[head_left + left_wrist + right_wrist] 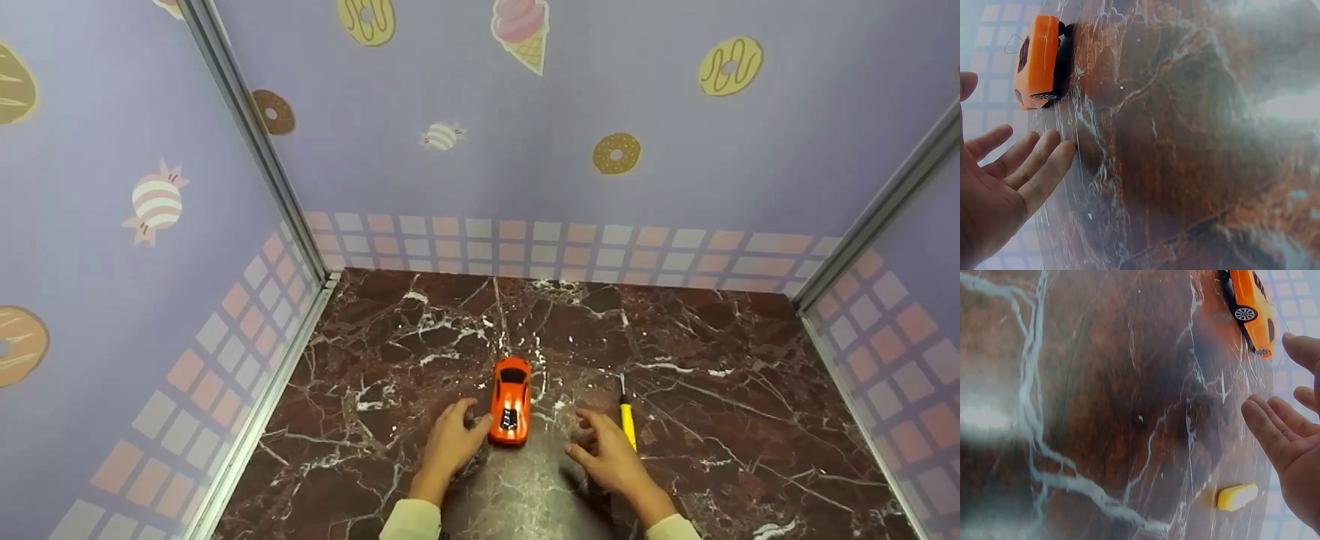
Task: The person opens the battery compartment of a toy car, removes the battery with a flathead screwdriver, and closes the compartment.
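Note:
An orange toy car [510, 401] with dark windows stands on its wheels on the dark marbled tabletop. My left hand [453, 442] is just left of it, its thumb tip overlapping the car's side in the head view. The left wrist view has that hand's fingers [1044, 163] loosely spread, holding nothing, with the car [1039, 62] beyond them. To the car's right, my right hand [611, 457] hovers with relaxed, slightly bent fingers and an empty palm. Beside it lies a screwdriver [628, 424] with a yellow and black handle, partly behind the hand; its thin metal shaft points away from me.
The marbled tabletop [720, 420] has white veins and small pale flecks beyond the car. Purple panels stand at the back [480, 172], left [82, 247] and right [911, 315], joined by grey metal corner strips [255, 135].

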Action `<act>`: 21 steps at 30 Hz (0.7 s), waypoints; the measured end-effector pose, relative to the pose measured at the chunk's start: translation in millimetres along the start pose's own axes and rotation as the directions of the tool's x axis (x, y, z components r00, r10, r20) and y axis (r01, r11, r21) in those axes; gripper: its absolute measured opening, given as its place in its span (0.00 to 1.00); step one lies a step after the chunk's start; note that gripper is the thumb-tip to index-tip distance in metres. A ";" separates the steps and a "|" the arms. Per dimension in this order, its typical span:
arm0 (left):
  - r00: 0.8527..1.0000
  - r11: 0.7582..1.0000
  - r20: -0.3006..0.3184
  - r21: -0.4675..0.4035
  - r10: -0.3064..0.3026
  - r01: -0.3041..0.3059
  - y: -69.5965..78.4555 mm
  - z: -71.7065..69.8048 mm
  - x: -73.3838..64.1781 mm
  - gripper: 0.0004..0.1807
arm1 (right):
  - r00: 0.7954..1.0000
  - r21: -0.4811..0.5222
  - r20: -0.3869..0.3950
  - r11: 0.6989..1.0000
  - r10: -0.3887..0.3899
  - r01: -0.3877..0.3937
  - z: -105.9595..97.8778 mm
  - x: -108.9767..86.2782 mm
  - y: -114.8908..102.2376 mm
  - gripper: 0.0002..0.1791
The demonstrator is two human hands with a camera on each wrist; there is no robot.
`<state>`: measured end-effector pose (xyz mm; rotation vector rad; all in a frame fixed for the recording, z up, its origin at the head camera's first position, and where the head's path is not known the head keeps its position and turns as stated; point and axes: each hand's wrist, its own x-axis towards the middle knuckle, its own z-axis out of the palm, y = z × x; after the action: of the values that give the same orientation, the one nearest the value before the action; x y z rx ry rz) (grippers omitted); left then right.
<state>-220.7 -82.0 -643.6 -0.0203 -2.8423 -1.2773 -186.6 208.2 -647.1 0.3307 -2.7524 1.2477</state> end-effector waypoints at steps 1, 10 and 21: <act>1.000 1.000 -0.003 0.003 0.000 0.000 0.1 0.2 -0.1 0.28 | 1.000 0.007 0.005 1.000 -0.004 0.004 0.9 0.4 -0.5 0.33; 0.998 0.995 0.034 -0.088 -0.044 0.046 4.6 3.3 0.1 0.29 | 0.998 0.029 0.001 0.998 -0.055 0.055 5.4 1.5 -2.9 0.33; 0.996 0.989 0.054 -0.129 -0.073 0.079 5.1 8.3 1.1 0.29 | 0.998 0.045 0.052 0.999 -0.018 0.015 13.9 4.7 -4.1 0.35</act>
<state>-221.9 -72.4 -645.3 0.0552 -2.8199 -1.4967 -190.1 194.3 -652.4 0.3948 -2.7627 1.3160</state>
